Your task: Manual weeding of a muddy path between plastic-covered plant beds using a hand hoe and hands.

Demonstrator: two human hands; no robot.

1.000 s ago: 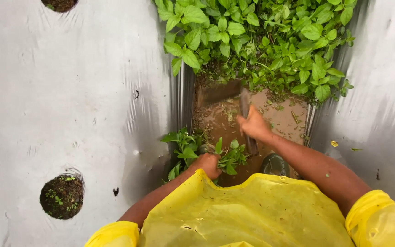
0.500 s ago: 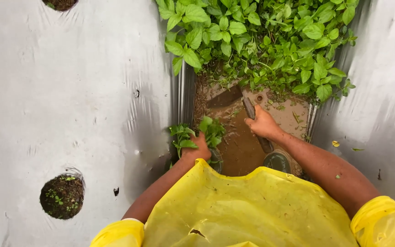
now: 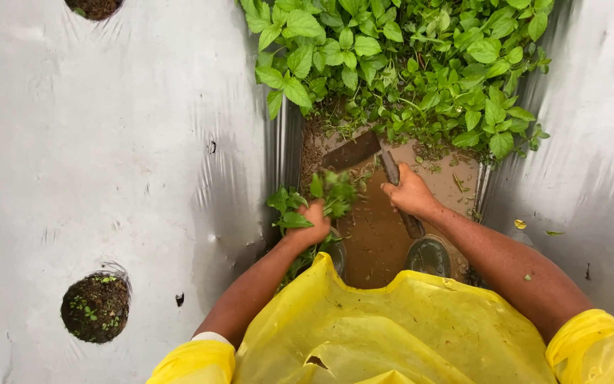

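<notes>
Weeds [image 3: 325, 193] bunched in one left hand [image 3: 312, 222]; right hand [image 3: 408, 193] wrapped round one hoe [image 3: 364, 153] in the muddy furrow [image 3: 374, 242]; two soil holes [image 3: 95, 307] in silver mulch [image 3: 108, 142] either side.

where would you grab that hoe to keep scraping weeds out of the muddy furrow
Grip the hoe on its handle, just behind the blade, coming from above as the right hand does. The handle slopes back toward the person while the blade lies flat at the weeds.
</notes>
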